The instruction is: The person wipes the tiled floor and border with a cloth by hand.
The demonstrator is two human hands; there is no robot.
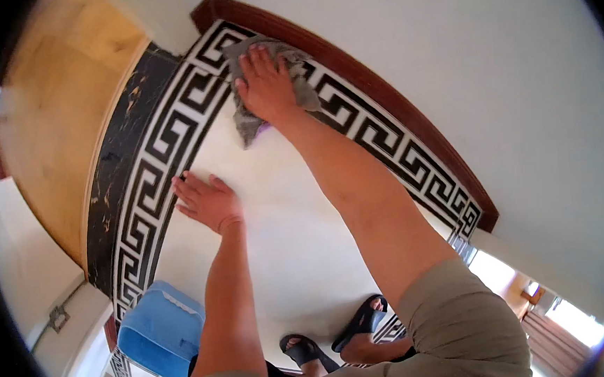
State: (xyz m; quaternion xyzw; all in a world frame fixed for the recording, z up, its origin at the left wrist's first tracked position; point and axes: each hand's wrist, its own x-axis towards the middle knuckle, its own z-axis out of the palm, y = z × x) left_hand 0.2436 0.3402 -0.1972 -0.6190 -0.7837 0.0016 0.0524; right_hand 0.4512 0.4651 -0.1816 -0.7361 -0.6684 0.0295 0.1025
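Note:
A grey cloth [245,122] lies crumpled on the black-and-white patterned floor border [382,137], close to the dark red skirting. My right hand [265,86] presses flat on this cloth with its fingers spread. Lower and to the left, my left hand [208,200] rests palm down on the white floor [290,224], fingers apart, with its fingertips at the inner edge of the border. Nothing is held in it. A small purple patch shows at the cloth's lower edge.
A blue plastic bin [161,331] is at the lower left. Dark red skirting [349,59] runs along the white wall [475,57]. A black marble threshold [129,123] borders a wooden floor [52,122] at the left. My feet in black sandals [303,349] are at the bottom.

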